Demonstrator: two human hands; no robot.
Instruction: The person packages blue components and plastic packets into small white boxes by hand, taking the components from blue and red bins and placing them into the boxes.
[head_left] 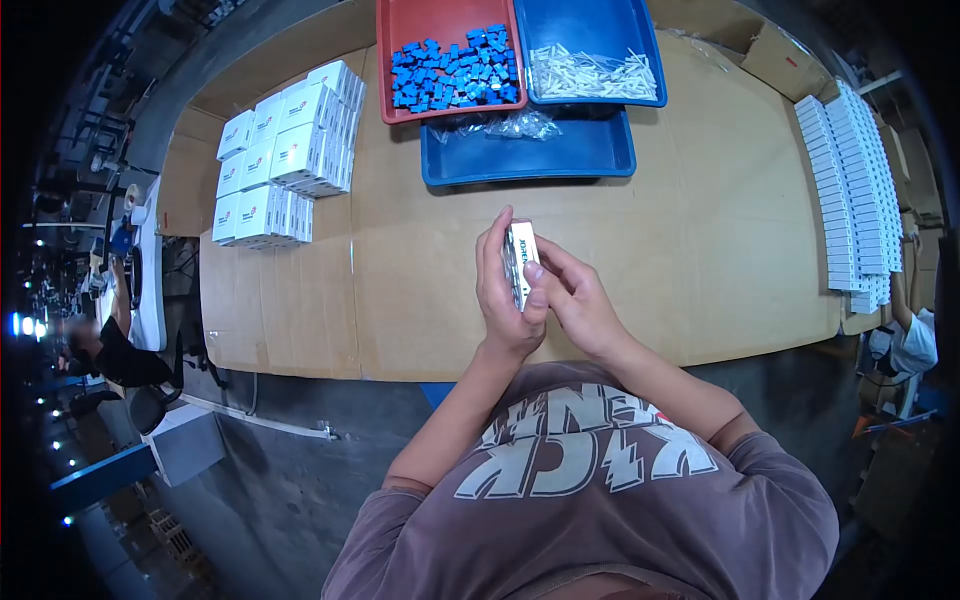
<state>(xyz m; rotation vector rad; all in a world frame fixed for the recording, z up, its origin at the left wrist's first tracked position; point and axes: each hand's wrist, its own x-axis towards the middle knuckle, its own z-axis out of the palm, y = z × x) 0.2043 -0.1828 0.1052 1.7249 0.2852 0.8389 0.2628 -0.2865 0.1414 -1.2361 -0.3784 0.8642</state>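
A small white box with dark lettering on its side stands on edge between my two hands, above the near middle of the cardboard-covered table. My left hand wraps round the box's left side, with its fingers pointing up along it. My right hand closes on it from the right, and the thumbs meet near the lower end. A darker, partly see-through strip shows along the box's left side; I cannot make out what lies inside.
Ahead, a red tray holds blue plastic pieces and a blue tray holds white plugs. A lower blue tray contains clear plastic bags. White boxes are stacked at left and right. Other people work at both sides.
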